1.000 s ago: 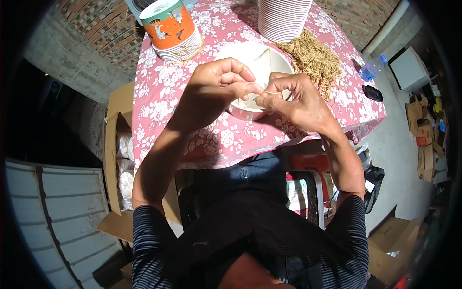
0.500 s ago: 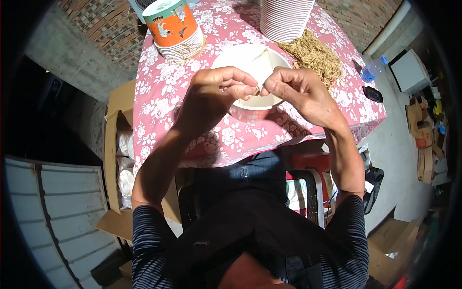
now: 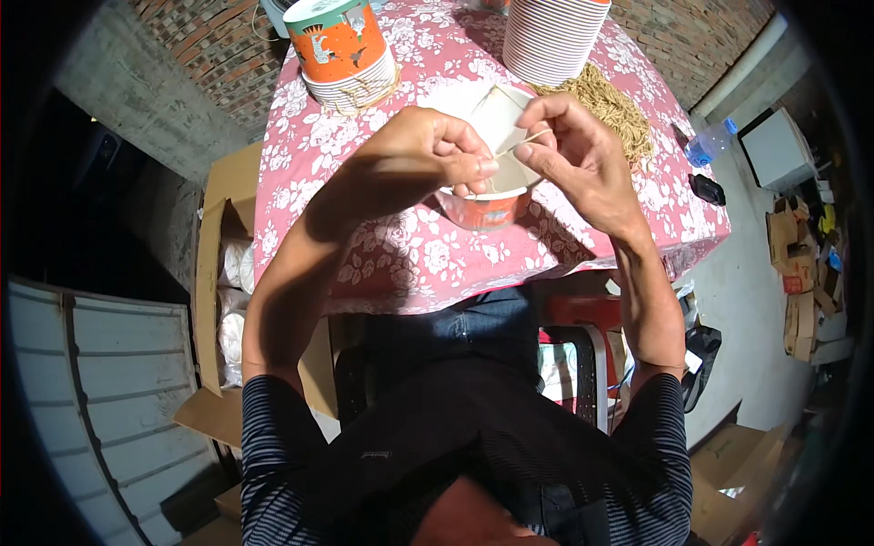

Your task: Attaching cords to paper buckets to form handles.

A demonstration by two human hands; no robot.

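The thin string runs above the paper tub, pinched in the left hand's thumb and finger. The right hand, just now fingertip to fingertip with it, has drawn away, leaving the strand exposed between them; its thumb and forefinger stand apart, and I can't tell whether its curled fingers grip. It partly hides the yarn heap beyond.

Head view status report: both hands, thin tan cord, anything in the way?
Left hand pinching thin tan cord. Right hand touching cord, thumb and index tips apart. Round orange-and-white tub below, partly hidden by hands; no obstruction visible.
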